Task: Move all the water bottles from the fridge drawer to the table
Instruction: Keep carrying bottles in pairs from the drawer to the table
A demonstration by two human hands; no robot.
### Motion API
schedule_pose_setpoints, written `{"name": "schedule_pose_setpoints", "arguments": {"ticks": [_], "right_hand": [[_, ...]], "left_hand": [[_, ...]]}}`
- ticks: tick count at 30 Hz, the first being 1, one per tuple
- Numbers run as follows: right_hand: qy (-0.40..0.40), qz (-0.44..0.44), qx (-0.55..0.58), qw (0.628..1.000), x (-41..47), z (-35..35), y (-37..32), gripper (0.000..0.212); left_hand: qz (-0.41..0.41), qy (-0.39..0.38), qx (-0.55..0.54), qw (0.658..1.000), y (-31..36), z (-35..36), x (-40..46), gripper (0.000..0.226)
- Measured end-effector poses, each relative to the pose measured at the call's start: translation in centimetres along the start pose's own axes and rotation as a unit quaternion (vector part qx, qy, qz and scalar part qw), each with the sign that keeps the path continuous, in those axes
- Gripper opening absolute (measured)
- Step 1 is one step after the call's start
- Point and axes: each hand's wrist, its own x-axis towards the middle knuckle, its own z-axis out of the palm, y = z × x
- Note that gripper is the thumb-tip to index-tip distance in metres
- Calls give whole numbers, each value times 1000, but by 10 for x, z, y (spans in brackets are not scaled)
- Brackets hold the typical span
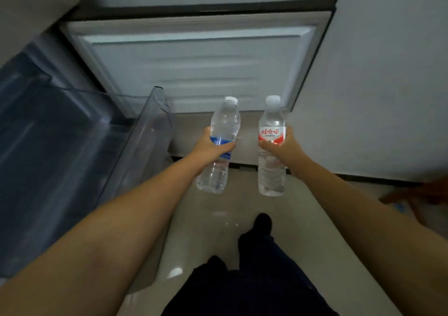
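Red-labelled 娃哈哈 bottle (pixel 271 146) in right hand (pixel 278 147)

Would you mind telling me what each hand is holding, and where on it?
Left hand grips the blue-labelled clear plastic water bottle around its label; right hand grips the red-labelled clear plastic water bottle likewise.

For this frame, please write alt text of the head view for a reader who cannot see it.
A person holds two clear water bottles upright over the floor: the left hand grips a blue-label bottle, the right hand a red-label bottle. An open fridge door stands ahead, a pulled-out clear drawer to the left.
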Motion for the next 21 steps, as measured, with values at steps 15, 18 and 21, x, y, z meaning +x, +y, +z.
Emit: {"name": "schedule_pose_setpoints", "arguments": {"ticks": [15, 18, 21], "right_hand": [[172, 91, 11, 981, -66, -208, 127, 93], [208, 110, 17, 972, -78, -255, 147, 97], [248, 120, 28, 961, -98, -297, 166, 95]], "left_hand": [[20, -224, 160, 961, 26, 246, 25, 61], [43, -256, 182, 948, 41, 304, 26, 69], [52, -301, 181, 935, 55, 359, 23, 72]]}}
